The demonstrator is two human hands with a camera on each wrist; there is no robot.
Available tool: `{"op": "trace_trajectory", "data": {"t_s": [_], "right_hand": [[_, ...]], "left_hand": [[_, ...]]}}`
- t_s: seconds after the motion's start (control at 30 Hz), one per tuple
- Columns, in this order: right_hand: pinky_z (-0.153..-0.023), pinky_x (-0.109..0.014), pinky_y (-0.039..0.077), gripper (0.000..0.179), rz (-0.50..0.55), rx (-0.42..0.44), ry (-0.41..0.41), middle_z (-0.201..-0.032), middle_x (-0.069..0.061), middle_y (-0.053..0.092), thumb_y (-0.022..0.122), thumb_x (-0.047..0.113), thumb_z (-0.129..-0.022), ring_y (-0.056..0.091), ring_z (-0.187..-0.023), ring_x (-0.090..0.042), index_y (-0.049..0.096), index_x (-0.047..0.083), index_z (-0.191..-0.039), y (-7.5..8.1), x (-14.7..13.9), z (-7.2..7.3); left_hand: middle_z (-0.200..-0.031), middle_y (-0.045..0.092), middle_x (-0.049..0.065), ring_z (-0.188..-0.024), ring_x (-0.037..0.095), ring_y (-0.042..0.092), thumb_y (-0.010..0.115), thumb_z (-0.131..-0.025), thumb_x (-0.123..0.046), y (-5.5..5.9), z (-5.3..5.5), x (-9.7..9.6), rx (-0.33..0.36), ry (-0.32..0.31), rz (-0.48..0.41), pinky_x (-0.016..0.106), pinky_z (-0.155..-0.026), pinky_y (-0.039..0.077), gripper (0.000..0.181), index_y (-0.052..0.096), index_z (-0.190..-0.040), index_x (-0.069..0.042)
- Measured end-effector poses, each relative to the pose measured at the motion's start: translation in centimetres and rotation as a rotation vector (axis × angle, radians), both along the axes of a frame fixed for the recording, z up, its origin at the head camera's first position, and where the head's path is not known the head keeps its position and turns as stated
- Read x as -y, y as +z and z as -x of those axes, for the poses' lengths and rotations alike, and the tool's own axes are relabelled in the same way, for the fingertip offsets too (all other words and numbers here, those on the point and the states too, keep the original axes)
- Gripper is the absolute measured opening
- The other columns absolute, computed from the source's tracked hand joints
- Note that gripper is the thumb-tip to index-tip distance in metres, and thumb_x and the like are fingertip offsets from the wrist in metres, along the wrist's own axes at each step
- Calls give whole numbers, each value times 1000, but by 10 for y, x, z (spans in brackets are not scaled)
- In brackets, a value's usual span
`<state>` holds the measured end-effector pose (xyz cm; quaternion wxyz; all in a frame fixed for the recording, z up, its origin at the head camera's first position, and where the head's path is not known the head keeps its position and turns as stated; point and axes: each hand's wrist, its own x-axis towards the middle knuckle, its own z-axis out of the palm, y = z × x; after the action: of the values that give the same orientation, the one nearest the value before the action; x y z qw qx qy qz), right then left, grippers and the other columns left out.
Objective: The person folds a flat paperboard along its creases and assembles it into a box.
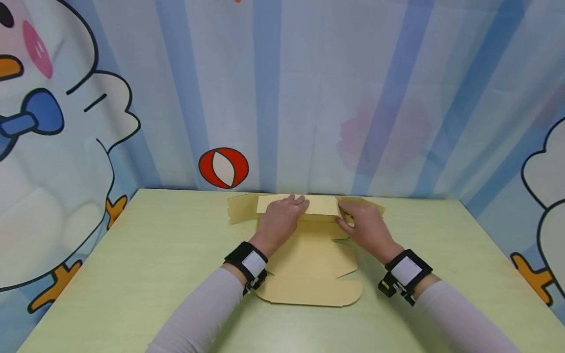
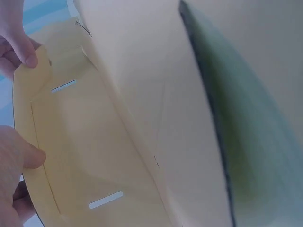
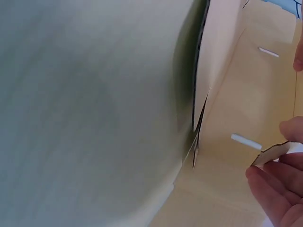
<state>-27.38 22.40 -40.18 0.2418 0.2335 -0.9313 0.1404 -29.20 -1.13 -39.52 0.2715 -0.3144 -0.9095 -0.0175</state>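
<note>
The cardboard (image 1: 309,294) lies on the table (image 1: 132,274), its far wall (image 1: 324,205) running crosswise, gripped around mid-length by the left hand (image 1: 279,219) while the right hand (image 1: 366,227) pinches a small flap (image 3: 273,153) at its right end.

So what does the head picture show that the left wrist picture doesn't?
Only the head view shows the red-and-white ball printed on the curtain and the black wrist straps. Only the left wrist view shows two slots cut in the raised panel. Both show the left hand and right hand gripping the cardboard, with some curtain behind.
</note>
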Motion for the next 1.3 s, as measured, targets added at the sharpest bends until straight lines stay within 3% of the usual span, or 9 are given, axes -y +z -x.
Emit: {"op": "trace_trajectory", "data": {"t_s": [0.3, 0.5, 0.73, 1.0, 1.13, 1.3], "right_hand": [[-71, -38, 62, 31, 193, 162, -3, -101, -17, 76, 69, 7, -89, 75, -82, -26, 67, 4, -120, -4, 14, -3], [-76, -41, 62, 35, 350, 265, -14, -108, -21, 74, 68, 5, -89, 75, -88, -30, 67, 3, -124, -4, 21, -5], [-84, -32, 60, 45, 708, 561, -5, -126, -26, 65, 62, 5, -94, 72, -104, -33, 55, -3, -137, -4, 24, -3], [-87, -25, 58, 49, 997, 740, 87, -136, -27, 58, 62, 10, -96, 72, -98, -7, 50, -2, -142, -1, 22, -5], [-88, -25, 58, 46, 1084, 789, 119, -133, -24, 61, 58, 15, -99, 72, -96, -7, 50, -5, -140, 0, 23, -6], [-86, -23, 58, 43, 1170, 827, 92, -116, -9, 66, 53, 17, -102, 72, -94, -9, 51, -7, -138, 1, 27, -6]], "left_hand": [[-124, 71, -1, -112, 21, 70, 60, -92, 3, -2, 0, -1, -23, -2, -2, 33, -81, 60, 38, 69, -122, -17], [-123, 72, -2, -110, 21, 71, 62, -91, 3, -1, -1, -1, -36, 8, 12, 33, -79, 61, 37, 70, -120, -18], [-124, 71, -2, -112, 20, 70, 61, -91, 3, 1, -1, -2, -27, 10, 19, 32, -80, 60, 38, 69, -122, -18], [-123, 72, -2, -110, 20, 71, 62, -91, 2, 0, -1, -2, -28, 16, 4, 32, -81, 60, 38, 70, -122, -18], [-123, 72, -2, -109, 20, 71, 64, -91, 0, -1, -1, -2, -37, 17, 2, 32, -81, 60, 36, 70, -122, -18], [-122, 72, -2, -108, 19, 71, 64, -91, 0, -2, -2, -2, -47, 19, 2, 32, -80, 60, 36, 70, -121, -19]]}}
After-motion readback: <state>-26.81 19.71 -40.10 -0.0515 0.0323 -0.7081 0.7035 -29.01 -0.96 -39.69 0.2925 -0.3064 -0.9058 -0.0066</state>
